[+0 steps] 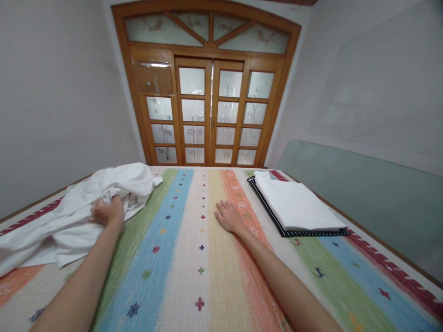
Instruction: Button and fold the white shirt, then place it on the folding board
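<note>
A crumpled white garment [128,177] lies in a loose heap at the left side of the striped bedspread [183,267]. My left hand [109,210] is closed on its fabric, with the fingertips partly sunk in the folds. Near the middle of the bedspread, my right hand [227,216] lies flat, fingers stretched out, holding nothing. To its right sits a neatly folded white garment [301,205] on top of a folded black garment with white stripes [266,207]. Most of the black one is hidden under the white.
A pale green headboard or panel [363,189] runs along the right edge by the wall. Beyond the far edge stands a wooden door [211,110] with patterned glass panes. A plain wall [62,92] rises close on the left.
</note>
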A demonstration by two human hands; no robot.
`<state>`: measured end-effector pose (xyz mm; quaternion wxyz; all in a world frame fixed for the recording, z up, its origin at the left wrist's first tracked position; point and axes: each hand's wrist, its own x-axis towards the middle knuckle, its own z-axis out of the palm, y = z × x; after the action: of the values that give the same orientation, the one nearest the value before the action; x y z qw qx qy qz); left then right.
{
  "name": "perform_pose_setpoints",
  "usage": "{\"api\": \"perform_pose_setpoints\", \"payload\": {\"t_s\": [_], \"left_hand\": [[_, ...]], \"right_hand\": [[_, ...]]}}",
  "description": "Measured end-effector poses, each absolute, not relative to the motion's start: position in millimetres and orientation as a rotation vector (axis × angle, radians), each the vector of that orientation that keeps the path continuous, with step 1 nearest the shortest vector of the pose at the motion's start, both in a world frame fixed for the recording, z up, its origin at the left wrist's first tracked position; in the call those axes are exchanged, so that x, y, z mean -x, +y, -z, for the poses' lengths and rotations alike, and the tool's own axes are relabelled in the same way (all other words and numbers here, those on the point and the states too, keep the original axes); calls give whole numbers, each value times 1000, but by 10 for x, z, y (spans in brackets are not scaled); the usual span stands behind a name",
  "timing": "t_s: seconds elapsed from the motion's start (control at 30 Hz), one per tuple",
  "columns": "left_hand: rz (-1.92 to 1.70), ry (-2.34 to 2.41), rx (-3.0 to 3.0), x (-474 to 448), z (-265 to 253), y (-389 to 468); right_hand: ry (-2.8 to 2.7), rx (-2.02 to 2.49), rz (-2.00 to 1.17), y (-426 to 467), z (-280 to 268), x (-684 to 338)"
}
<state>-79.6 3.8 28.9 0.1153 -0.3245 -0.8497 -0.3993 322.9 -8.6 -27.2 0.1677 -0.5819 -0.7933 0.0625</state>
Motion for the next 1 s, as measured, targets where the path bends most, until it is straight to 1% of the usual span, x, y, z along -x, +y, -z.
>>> {"api": "perform_pose_setpoints", "payload": {"t_s": [0.03,0.1,0.27,0.37,0.47,0.6,0.7,0.83,1.0], "left_hand": [[1303,-2534,838,696,-339,53],[1474,-2487,925,453,-476,76],[1485,-2212,1241,-273,-831,139],[1466,-2060,1483,-754,-912,135],[1327,-1912,1897,-1220,-834,54],[892,-1652,2588,-1648,-507,-127],[645,-1509,2809,-1768,-217,-260],[665,-1452,2863,-1746,-21,-442],[585,-1179,3033,-1527,-198,-763]], "right_hand": [[-2252,1658,-182,-85,272,-3229],[-2246,1652,-192,-82,274,-3229],[-2251,1627,-208,-79,261,-3231],[-2263,1582,-226,-79,240,-3242],[-2243,1474,-300,-74,221,-3272],[-2051,1314,-519,-53,215,-3342],[-1904,1228,-665,-23,238,-3382],[-1731,1106,-780,32,297,-3378],[-1705,1075,-725,73,347,-3369]]}}
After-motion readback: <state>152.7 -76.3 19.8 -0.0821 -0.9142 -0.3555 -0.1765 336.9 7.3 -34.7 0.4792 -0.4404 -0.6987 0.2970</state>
